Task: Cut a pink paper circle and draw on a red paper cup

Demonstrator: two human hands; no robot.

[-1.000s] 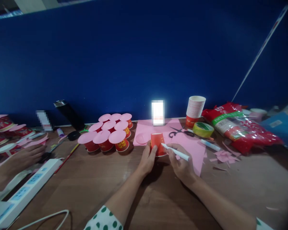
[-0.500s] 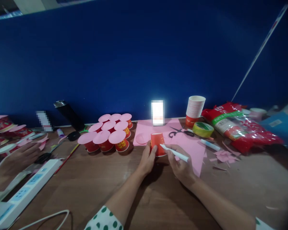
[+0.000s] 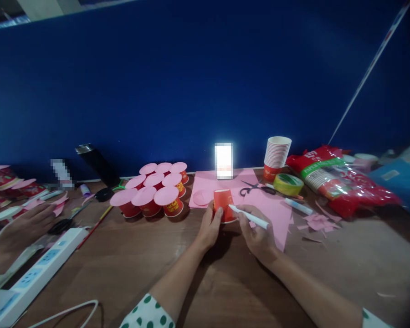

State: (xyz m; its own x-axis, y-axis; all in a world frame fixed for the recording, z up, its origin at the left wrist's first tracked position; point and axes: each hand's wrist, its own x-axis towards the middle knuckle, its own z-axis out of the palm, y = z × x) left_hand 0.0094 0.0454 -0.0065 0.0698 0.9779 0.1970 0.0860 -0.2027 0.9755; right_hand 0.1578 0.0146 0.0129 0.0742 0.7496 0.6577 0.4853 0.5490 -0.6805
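A red paper cup (image 3: pixel 223 203) is gripped at its left side by my left hand (image 3: pixel 211 226), thumb on its front. My right hand (image 3: pixel 258 232) is closed round a white marker (image 3: pixel 251 216), whose tip is at the right side of the cup. Beneath and behind the cup lie pink paper sheets (image 3: pixel 276 209), with a cut pink paper circle (image 3: pixel 201 197) just left of it. Black-handled scissors (image 3: pixel 254 187) rest on the sheets. Further left, several red cups topped with pink paper discs (image 3: pixel 144 196) stand in close rows.
At the right are stacked paper cups (image 3: pixel 276 157), yellow tape (image 3: pixel 288 184), a glue stick (image 3: pixel 298 206), paper scraps (image 3: pixel 319 223) and a red cup bag (image 3: pixel 338 177). A lit phone (image 3: pixel 223 161) stands behind. Another person's hand (image 3: pixel 25 232) and a power strip (image 3: pixel 37 273) are at left.
Almost nothing differs. Both hands keep the same hold on the cup and the marker, and the view has shifted very slightly.
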